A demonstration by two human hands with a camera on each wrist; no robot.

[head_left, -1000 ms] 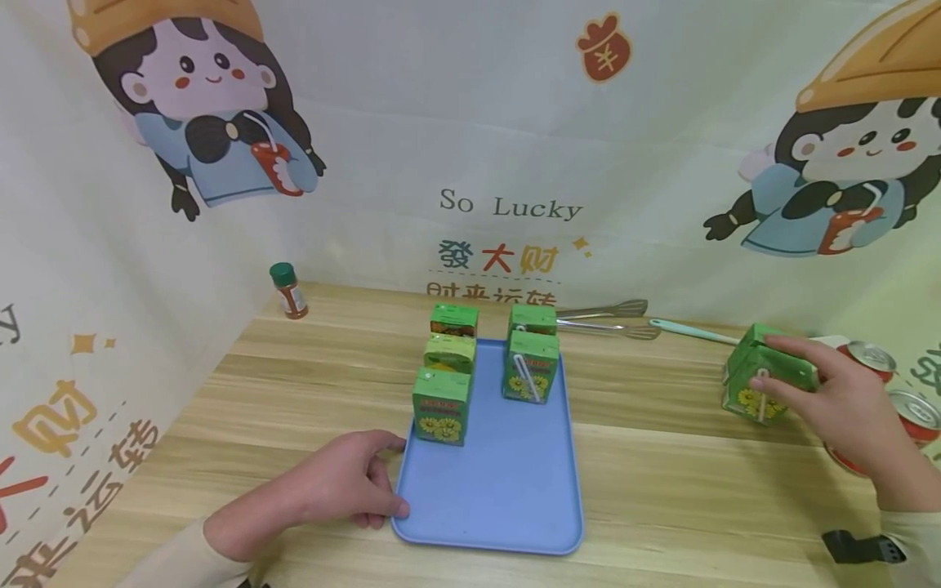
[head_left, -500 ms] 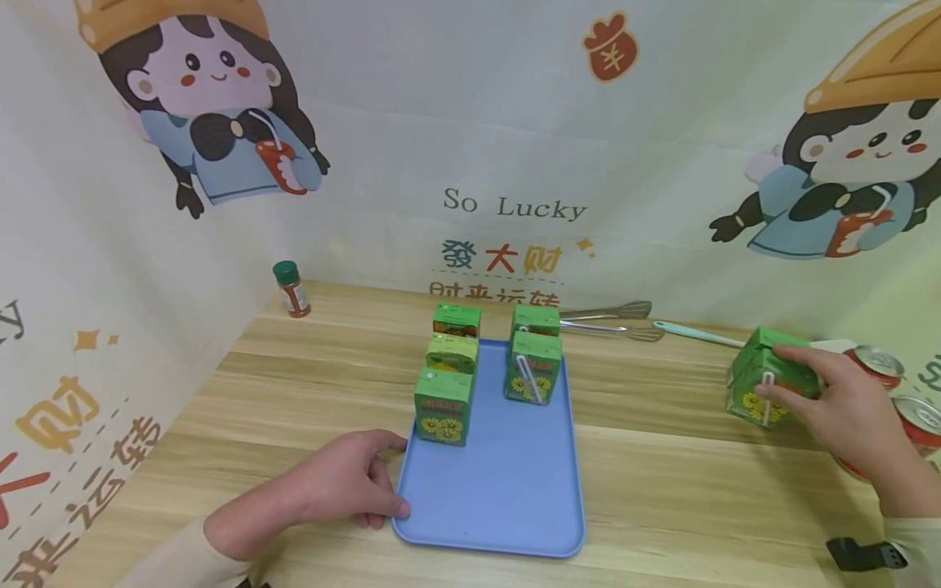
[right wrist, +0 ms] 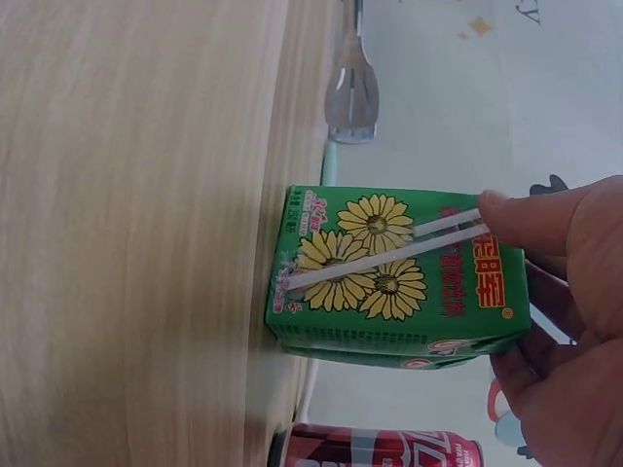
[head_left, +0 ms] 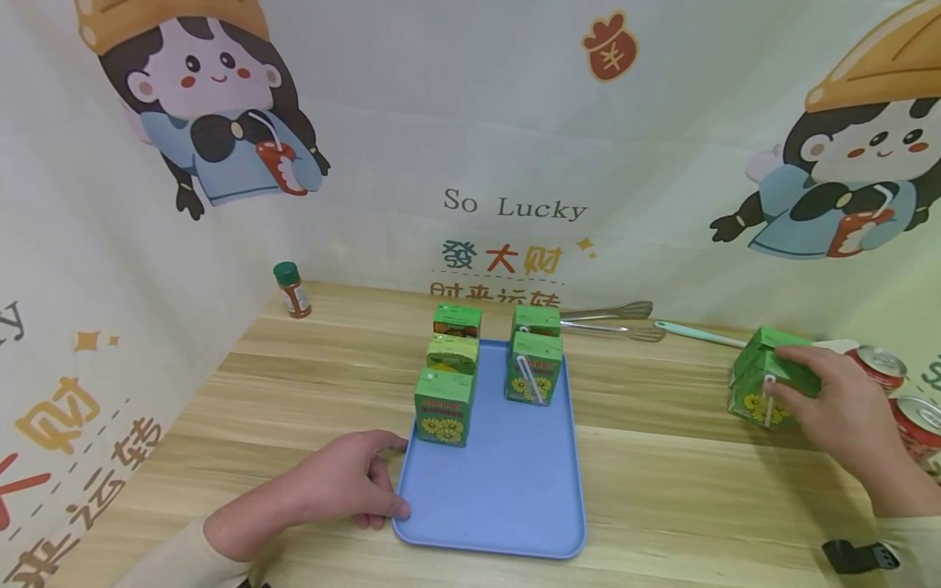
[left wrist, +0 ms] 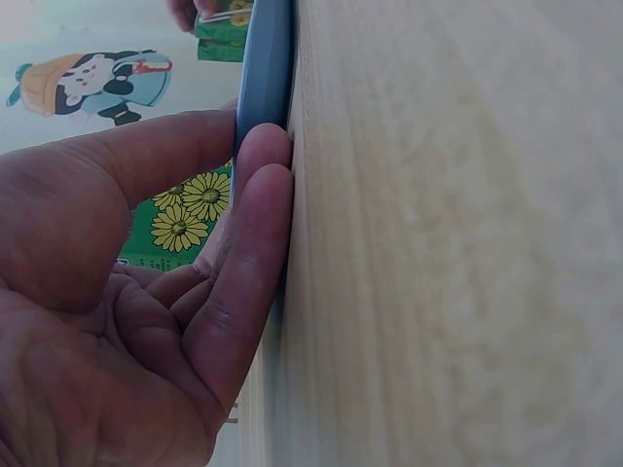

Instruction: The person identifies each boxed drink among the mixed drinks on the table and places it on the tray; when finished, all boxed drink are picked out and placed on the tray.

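My left hand (head_left: 349, 482) pinches the left rim of a blue tray (head_left: 507, 506), thumb on the edge and fingers beside it, as the left wrist view shows. On the tray stand green drink cartons in two columns, the nearest left one (head_left: 443, 408) and the front right one (head_left: 533, 371) with a straw. At the far right my right hand (head_left: 845, 408) grips a green carton (right wrist: 389, 268) with yellow flowers and a white straw on its face. A second green carton (head_left: 772, 336) stands right behind it, mostly hidden.
Red drink cans (head_left: 919, 420) stand right of my right hand. A slotted metal utensil (right wrist: 352, 97) and a pale green handle (head_left: 694, 331) lie along the back wall. A green-capped spice jar (head_left: 292, 290) sits at the back left.
The head view has shifted slightly. My right hand and its carton stay almost in place, and my left hand stays on the tray rim.
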